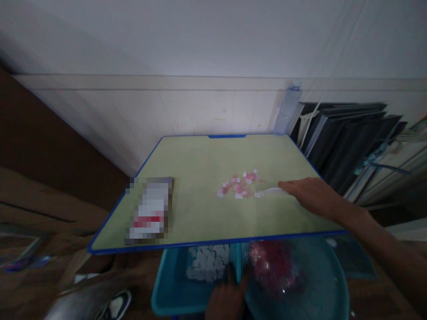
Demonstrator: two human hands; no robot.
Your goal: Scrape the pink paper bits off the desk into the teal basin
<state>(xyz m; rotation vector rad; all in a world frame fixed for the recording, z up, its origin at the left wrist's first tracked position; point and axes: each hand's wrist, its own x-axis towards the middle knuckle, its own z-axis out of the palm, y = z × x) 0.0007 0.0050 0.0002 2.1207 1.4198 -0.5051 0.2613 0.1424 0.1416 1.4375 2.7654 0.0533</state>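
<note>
We identify the worktop (200, 155), a pale board with a blue border. Below its front edge, toward the right corner, sits a round basin (345, 284) containing a red bundle (271, 264) under shiny clear plastic. Beside it, below the middle of the front edge, a teal tub (160, 293) contains loose white pieces (208, 262). A clear bottle (287, 109) stands at the rear right corner; we cannot tell its contents. Near the front left corner lies a white packet (151, 209) with a red band; it is pixelated, so any lettering is unreadable.

Our right hand (308, 191) reaches over the right edge, fingertips at a white strip (271, 190); we cannot tell whether they pinch or merely touch it. Our left hand (225, 300) is between tub and basin, fingers apart, its grip unclear. Pink-and-white scraps (238, 184) lie just right of the worktop's middle, left of the strip.
</note>
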